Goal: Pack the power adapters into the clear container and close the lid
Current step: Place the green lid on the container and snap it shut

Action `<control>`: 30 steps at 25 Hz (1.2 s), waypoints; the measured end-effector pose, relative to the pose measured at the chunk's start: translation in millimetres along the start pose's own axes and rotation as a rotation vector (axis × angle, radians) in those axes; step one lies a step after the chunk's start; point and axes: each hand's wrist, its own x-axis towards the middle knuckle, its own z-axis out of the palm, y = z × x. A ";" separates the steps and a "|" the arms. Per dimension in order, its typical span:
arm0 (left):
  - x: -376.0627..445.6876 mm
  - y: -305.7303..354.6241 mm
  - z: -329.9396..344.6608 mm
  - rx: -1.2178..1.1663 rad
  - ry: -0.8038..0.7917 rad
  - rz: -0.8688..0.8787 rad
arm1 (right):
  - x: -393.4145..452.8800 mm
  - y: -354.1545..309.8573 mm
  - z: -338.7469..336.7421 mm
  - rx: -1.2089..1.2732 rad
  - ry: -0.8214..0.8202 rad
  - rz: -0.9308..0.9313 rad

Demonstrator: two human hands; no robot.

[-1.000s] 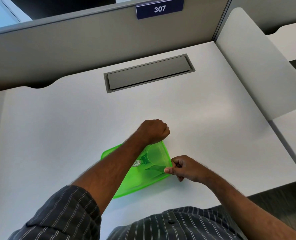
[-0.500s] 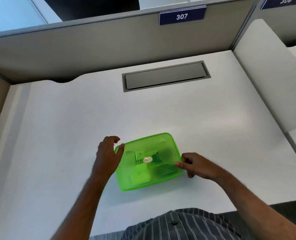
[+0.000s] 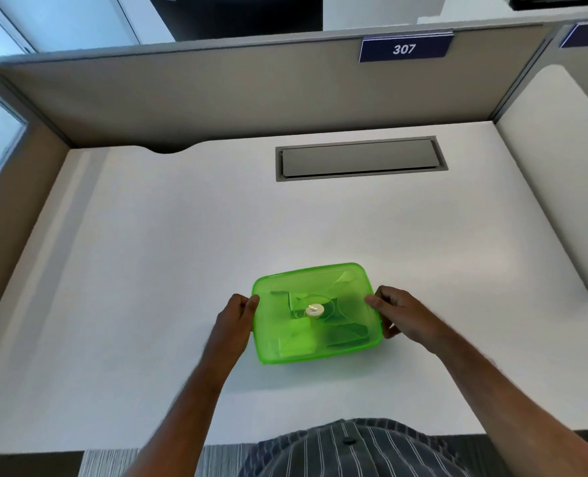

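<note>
A green translucent container (image 3: 315, 313) is seen lying flat on the white worktop (image 3: 182, 253), held between the two hands. Its lid (image 3: 347, 280) is seated over the rim on all sides that can be seen, and a small white round disc (image 3: 314, 309) is set at the lid's middle. Through the tinted plastic, blocky shapes of the power adapters (image 3: 297, 340) are made out, a pale one toward the near left corner and darker ones toward the right fingers; their exact number cannot be told.

The left hand (image 3: 235, 316) is placed against the container's left edge. Its fingers (image 3: 239, 301) are curled, and the thumb is pressed onto the lid's rim at the far left corner, so the edge is pinched. The right hand (image 3: 401, 316) is laid against the right edge in like manner: its fingers (image 3: 387, 296) are bent, the thumb tip is pressed on the rim of the lid, and the remaining fingers are tucked down beside the container's right wall. Whether the fingertips reach under the base cannot be told.

Well beyond the fingers, a grey cable hatch (image 3: 360, 158) is sunk into the worktop. Farther still, a beige partition (image 3: 251, 98) is seen, with a blue plate marked 307 (image 3: 404, 48) fixed at its top. Nearer than the fingers, a striped shirt (image 3: 354, 449) is visible at the lower edge.
</note>
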 end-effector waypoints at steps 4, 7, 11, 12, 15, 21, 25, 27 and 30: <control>-6.6 -0.3 1.2 -0.053 0.000 -0.011 | -4.0 0.9 4.3 0.029 0.054 0.007; -14.5 -5.7 2.3 -0.206 -0.020 -0.055 | -5.9 4.7 10.5 0.034 0.121 0.000; -26.5 -14.9 5.6 -0.272 -0.035 -0.073 | -7.8 7.0 18.5 0.094 0.184 0.032; -27.3 -14.7 5.9 -0.274 -0.031 -0.074 | -8.5 7.0 19.1 0.106 0.194 0.042; -22.0 -12.0 4.0 -0.266 -0.045 -0.070 | -8.4 4.8 19.3 0.108 0.206 0.057; 4.9 6.2 -0.7 -0.258 -0.054 -0.068 | 4.6 -10.7 11.0 0.125 0.222 0.040; 42.4 24.5 -2.2 -0.249 -0.021 -0.039 | 32.2 -29.5 -3.5 0.131 0.235 0.014; 63.4 36.0 -2.2 -0.243 -0.005 -0.025 | 50.6 -40.1 -12.0 0.135 0.254 0.004; 95.6 53.0 -2.2 -0.238 0.019 -0.003 | 80.2 -56.5 -24.4 0.134 0.281 -0.014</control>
